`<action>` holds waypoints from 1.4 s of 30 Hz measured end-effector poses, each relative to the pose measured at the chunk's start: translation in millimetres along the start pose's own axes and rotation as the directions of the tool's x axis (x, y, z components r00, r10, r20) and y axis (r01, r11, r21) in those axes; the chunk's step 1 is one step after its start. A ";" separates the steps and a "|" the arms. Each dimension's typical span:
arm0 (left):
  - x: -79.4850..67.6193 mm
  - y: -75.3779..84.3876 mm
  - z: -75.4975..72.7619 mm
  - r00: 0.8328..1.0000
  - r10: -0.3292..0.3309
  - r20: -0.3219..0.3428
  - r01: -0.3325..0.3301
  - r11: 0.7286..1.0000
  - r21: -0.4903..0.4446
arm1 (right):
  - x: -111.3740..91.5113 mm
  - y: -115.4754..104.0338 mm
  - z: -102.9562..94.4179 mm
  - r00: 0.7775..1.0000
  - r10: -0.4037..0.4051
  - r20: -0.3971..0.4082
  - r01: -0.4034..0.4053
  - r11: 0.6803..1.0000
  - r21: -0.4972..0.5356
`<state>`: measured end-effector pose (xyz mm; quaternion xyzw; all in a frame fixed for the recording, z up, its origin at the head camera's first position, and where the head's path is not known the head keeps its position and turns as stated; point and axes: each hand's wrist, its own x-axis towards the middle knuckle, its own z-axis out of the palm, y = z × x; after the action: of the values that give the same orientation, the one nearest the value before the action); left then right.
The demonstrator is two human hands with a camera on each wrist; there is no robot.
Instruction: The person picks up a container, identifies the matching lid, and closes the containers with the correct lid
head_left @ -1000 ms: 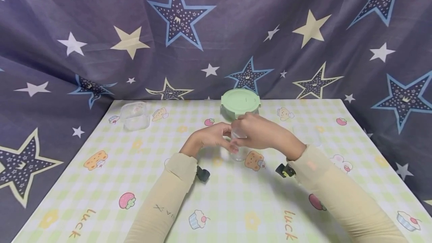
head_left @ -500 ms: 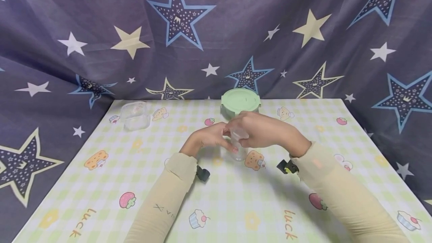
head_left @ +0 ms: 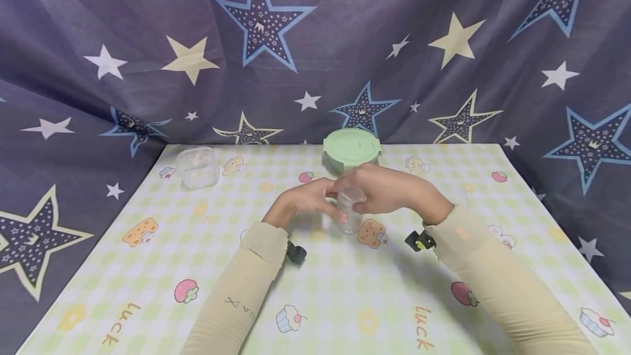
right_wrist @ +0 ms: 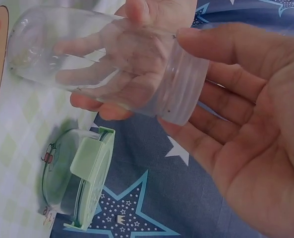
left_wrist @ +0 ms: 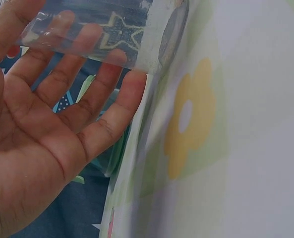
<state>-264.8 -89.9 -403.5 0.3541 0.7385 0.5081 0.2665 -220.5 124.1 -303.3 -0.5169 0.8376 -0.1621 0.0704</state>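
Both hands meet at a clear plastic jar point(head_left: 349, 225), upright over the middle of the table. My left hand point(head_left: 309, 198) holds the jar's body from the left, thumb at the near side and fingers behind. Through the clear wall in the right wrist view, those left fingers point(right_wrist: 80, 45) show. At the top, my right hand point(head_left: 389, 188) grips the translucent screw lid point(right_wrist: 185, 87), thumb on one side and fingertips on the other. The lid sits on the jar's mouth. Nothing shows inside the jar.
Just behind the hands stands a round clear container with a green clip lid point(head_left: 352, 147). A clear open plastic box point(head_left: 199, 173) is at the back left. A patterned cloth point(head_left: 236, 295) covers the table, and a star-print curtain point(head_left: 296, 32) hangs behind.
My right hand has turned a little on the lid, its wrist and forearm shifting slightly to the right. My left hand and the jar have stayed in place.
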 end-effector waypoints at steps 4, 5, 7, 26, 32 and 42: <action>-0.9 0.8 -0.6 1.000 0.006 -0.001 -0.006 1.000 0.003 | 1.5 -0.8 -0.1 1.000 0.024 -0.002 -0.024 1.000 -0.014; -0.8 0.5 -0.7 1.000 0.007 0.000 -0.007 1.000 0.003 | 1.9 -1.0 0.1 1.000 0.031 -0.004 -0.031 0.999 -0.020; -0.6 0.1 -0.7 1.000 0.008 0.003 -0.008 1.000 0.002 | 2.7 -1.5 0.7 0.999 0.037 -0.013 -0.037 0.999 -0.031; 1.4 -2.7 0.3 1.000 0.000 0.014 0.000 1.000 -0.014 | 1.8 -5.1 3.8 0.999 -0.011 -0.038 0.008 0.997 -0.082; 0.9 -2.1 -0.8 1.000 -0.005 0.001 0.005 1.000 -0.003 | 1.8 -2.2 2.2 0.999 -0.020 -0.029 0.018 0.998 -0.060; 0.9 -2.2 0.0 1.000 -0.001 0.000 0.001 1.000 -0.013 | 1.4 2.3 -1.5 1.000 0.030 0.001 -0.030 1.000 0.005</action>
<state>-266.0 -89.7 -405.6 0.3519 0.7354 0.5129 0.2690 -223.6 124.1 -302.6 -0.5041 0.8448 -0.1630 0.0745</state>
